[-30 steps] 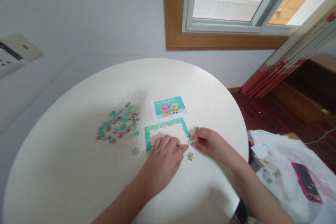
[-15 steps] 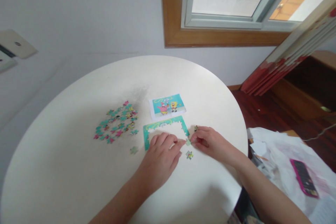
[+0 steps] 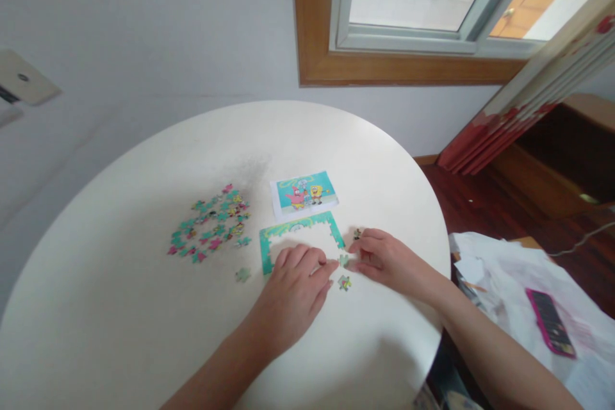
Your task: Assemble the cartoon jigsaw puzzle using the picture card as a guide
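The partly joined puzzle frame [image 3: 265, 250] lies on the table, teal along its top and sides, its middle showing bare table. My left hand [image 3: 298, 278] rests over its lower edge, fingers stretched out, the index fingertip touching or close to a pale green puzzle piece [image 3: 344, 261]. On the other side of that piece is my right hand [image 3: 382, 256], thumb and index finger apart with nothing visible between them. A multicoloured piece [image 3: 344, 282] lies just below, and a dark-patterned piece [image 3: 357, 234] beside my right fingers. The frame's lower side is hidden by my left hand.
A reference picture card [image 3: 305, 195] with cartoon figures lies above the frame. Several loose pieces [image 3: 211, 223] are scattered at left, with one pale green piece [image 3: 243, 274] nearer. Right of the round white table [image 3: 120, 307], a pink-edged phone [image 3: 551, 322] rests on white sheeting [image 3: 509, 275].
My right thumb and index finger have parted and drawn slightly away from the pale green piece. My left hand stays nearly still. The whole view has shifted slightly.
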`<state>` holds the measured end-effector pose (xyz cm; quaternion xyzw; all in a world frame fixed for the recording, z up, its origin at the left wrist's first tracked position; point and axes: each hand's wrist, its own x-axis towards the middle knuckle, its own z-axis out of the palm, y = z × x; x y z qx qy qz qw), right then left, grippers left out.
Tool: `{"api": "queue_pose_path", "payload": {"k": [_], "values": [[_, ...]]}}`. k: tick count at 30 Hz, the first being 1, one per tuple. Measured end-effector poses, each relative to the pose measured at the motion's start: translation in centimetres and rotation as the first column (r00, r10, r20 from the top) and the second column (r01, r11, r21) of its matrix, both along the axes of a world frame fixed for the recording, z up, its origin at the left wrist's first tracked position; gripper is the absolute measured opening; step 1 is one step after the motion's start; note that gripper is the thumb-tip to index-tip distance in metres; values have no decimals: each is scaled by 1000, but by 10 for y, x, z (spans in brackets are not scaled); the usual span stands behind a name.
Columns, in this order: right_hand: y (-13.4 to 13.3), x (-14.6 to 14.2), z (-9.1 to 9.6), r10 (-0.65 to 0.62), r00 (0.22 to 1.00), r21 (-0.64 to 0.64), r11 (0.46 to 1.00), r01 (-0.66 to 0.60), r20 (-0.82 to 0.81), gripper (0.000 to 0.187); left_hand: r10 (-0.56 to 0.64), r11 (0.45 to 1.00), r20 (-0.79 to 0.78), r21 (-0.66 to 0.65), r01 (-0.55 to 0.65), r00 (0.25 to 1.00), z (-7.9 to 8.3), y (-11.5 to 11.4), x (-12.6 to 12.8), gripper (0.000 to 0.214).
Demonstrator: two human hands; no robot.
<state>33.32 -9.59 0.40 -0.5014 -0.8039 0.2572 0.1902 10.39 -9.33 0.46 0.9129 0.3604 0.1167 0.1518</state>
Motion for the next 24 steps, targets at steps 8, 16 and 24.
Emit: {"api": "queue_pose_path", "payload": {"k": [8, 16, 24], "values": [[-9, -12, -5, -96, 990, 35, 995, 93, 99, 14, 2, 1000, -19, 18, -2, 1000, -3, 1, 2, 26], [-9, -13, 0, -73, 994, -10, 997, 74, 79, 19, -10, 1000, -18, -24, 9, 1000, -1, -1, 3, 27], [-7, -9, -2, -82, 997, -56, 995, 83, 5, 21, -11, 1000, -11, -4, 11, 1000, -1, 0, 4, 32]]}}
